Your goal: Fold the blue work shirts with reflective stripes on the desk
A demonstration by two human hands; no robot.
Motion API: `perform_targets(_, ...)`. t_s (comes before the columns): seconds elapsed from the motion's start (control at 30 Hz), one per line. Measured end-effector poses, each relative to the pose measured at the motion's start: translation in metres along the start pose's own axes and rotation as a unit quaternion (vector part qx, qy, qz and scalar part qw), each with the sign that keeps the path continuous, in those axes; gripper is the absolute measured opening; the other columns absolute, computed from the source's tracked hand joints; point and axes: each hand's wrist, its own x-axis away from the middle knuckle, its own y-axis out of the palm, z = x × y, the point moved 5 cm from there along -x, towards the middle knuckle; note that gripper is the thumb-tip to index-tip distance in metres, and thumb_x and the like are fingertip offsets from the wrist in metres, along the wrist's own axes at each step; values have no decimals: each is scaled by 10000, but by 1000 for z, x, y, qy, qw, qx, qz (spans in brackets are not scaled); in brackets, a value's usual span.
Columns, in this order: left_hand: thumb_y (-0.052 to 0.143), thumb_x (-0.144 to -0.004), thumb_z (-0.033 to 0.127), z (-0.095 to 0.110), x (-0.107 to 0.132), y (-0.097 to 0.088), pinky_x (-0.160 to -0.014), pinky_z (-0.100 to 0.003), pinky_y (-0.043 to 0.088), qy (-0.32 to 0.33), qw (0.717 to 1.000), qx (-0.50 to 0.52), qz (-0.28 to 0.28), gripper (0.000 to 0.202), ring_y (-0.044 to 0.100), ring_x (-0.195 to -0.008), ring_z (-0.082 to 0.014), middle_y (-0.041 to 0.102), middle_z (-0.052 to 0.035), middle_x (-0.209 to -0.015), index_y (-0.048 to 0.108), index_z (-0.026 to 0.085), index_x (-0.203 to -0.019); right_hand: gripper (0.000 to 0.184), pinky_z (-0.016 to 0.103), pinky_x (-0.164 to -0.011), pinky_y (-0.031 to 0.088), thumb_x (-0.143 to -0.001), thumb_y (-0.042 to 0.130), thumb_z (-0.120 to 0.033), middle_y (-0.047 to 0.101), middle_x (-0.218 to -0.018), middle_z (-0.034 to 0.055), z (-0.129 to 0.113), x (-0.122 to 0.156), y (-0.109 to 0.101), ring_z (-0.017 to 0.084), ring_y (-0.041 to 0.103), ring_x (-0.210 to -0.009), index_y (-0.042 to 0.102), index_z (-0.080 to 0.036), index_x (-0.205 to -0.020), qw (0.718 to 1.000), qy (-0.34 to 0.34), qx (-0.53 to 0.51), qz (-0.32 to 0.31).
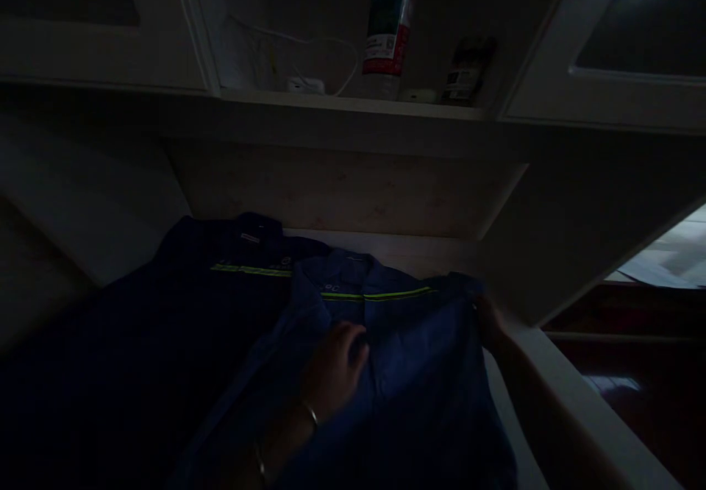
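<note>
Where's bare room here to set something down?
Bare: the white strip right of the right forearm, and a narrow one between the blue shirt and back panel. Crowded: the middle and left, covered by that shirt and a darker garment.

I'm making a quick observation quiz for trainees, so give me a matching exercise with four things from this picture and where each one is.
1. Left hand
2. Right hand
3. Bottle
4. Darker shirt

A. Upright on the shelf
B. At the shoulder edge of the bluer shirt
C. Spread to the left of the bluer shirt
D. Over the bluer shirt's front

Pairs: 1-D, 2-B, 3-A, 4-C
</note>
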Motion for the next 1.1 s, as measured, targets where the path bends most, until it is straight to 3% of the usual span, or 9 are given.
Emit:
perform_targets(0.07, 446, -936, 354, -51, -26, -13, -1036, -375, 411, -83, 991, -104, 33, 383, 561, -1170, -240, 614, -142, -1214, 550, 128, -1227, 446, 397, -627, 520, -798, 385, -476, 682, -819, 118, 17, 2, -5, 256, 641, -708, 660, -176, -981, 998, 20, 51, -7)
perform_targets(0.2, 450, -864, 614, -122, -53, -5, -976, -374, 431, -237, 956, -168, -35, 687, 558, -1193, -313, 588, -227, -1275, 514, 58, -1263, 518, 542, -942, 437, -817, 454, -458, 477, -1399, 210, 11, 32, 7, 362, 536, -1182, 604, -152, -1208, 990, -7, 141, 16)
perform_targets(0.3, 467, -818, 662, -135, -57, 12, -913, -389, 460, -279, 942, -182, -51, 699, 597, -1127, -336, 629, -247, -1184, 582, 57, -1148, 476, 541, -1120, 261, -902, 417, -387, 334, -1545, 127, -15, 78, 50, 319, 344, -1384, 546, -199, -1320, 958, -132, 248, -52)
perform_targets(0.43, 575, -793, 282, -140, -57, 15, -942, -377, 443, -259, 947, -185, -48, 358, 596, -1147, -303, 631, -210, -1223, 638, 120, -1106, 463, 594, -1156, 134, -982, 307, -377, 380, -1535, 62, -28, 143, 112, 268, 319, -1412, 502, -254, -1384, 873, -226, 373, -218)
perform_targets(0.6, 538, -774, 168, -196, -50, -60, -917, -274, 464, -285, 953, -88, -47, 303, 655, -1065, -213, 729, -59, -1115, 703, 239, -1018, 497, 606, -1158, 109, -1002, 247, -439, 377, -1537, 15, -21, 162, 127, 241, 269, -1438, 440, -285, -1433, 859, -202, 391, -260)
perform_targets(0.7, 458, -825, 175, -246, -33, -125, -891, -305, 499, -363, 930, -53, 22, 325, 653, -1078, -232, 709, -111, -1147, 664, 179, -1076, 498, 600, -1160, 118, -999, 260, -451, 377, -1537, 10, -19, 158, 124, 243, 283, -1433, 443, -287, -1432, 862, -206, 392, -246)
perform_targets(0.8, 346, -895, 221, -282, -9, -160, -749, -323, 564, -442, 894, -1, 72, 384, 710, -924, -228, 707, -184, -1091, 589, 110, -1171, 493, 593, -1160, 132, -998, 274, -446, 397, -1525, 18, -18, 158, 125, 244, 304, -1423, 454, -274, -1425, 864, -219, 389, -234)
perform_targets(0.93, 259, -938, 500, -294, -3, -151, -671, -362, 586, -451, 887, 57, 80, 580, 721, -875, -256, 701, -210, -1090, 555, 89, -1221, 479, 597, -1153, 150, -1001, 280, -442, 431, -1504, 13, -18, 159, 126, 246, 329, -1411, 473, -277, -1407, 866, -232, 380, -225)
perform_targets(1.1, 718, -668, 561, -282, -34, -108, -911, -372, 515, -357, 931, 57, 53, 580, 631, -1119, -302, 685, -127, -1198, 651, 181, -1102, 462, 596, -1147, 162, -998, 306, -443, 456, -1487, 23, -18, 158, 126, 247, 358, -1394, 499, -277, -1382, 872, -237, 372, -212)
